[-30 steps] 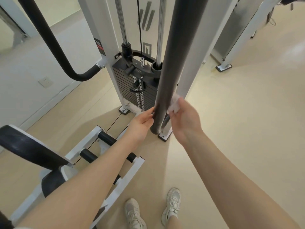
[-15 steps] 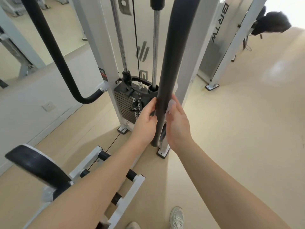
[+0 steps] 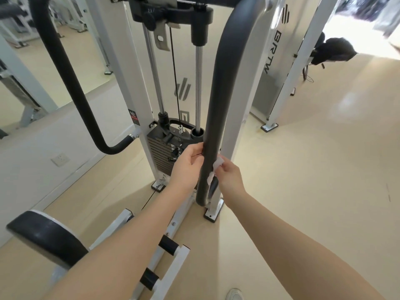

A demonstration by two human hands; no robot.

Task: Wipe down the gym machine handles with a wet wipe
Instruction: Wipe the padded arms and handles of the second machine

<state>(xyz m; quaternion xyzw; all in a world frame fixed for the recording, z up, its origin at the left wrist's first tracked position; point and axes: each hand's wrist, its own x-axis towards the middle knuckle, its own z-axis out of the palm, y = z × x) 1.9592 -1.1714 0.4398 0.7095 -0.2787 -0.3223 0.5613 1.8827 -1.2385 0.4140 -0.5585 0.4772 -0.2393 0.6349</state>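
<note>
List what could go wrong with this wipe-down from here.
1. The wipe is small and held by the fingertips of the right hand; it may slip or bunch, so skin rubs the handle instead.
2. It touches only the handle's right side; the side under the left hand may stay unwiped.
3. The other handle looks untouched and could be forgotten.
</note>
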